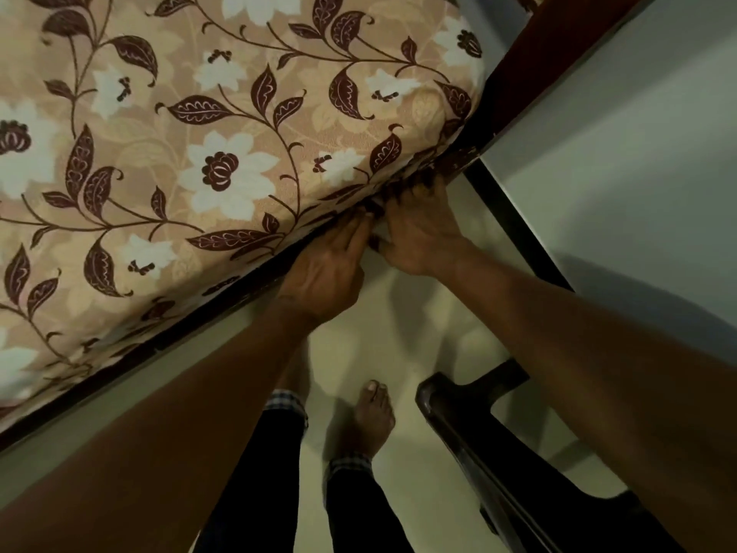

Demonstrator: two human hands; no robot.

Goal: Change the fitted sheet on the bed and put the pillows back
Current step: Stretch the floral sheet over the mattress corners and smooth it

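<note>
One floral fitted sheet (pixel 223 125) lies stretched over the bed, down to its near corner. Two hands meet there, both arms outstretched. The right hand (pixel 418 229) curls its fingers into the gathered hem. The left hand (pixel 327 269) touches it (fingertips hidden, so I cannot tell its grasp). One dark chair (pixel 458 425) stands nearby.

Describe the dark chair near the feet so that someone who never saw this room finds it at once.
Start from the bed with the flowered sheet that fills the upper left. Go down to the pale floor beside it, where the bare feet stand. Just right of them is the chair, partly behind the right forearm: glossy, hard and round-edged, unlike the black trousers beside it.
</note>
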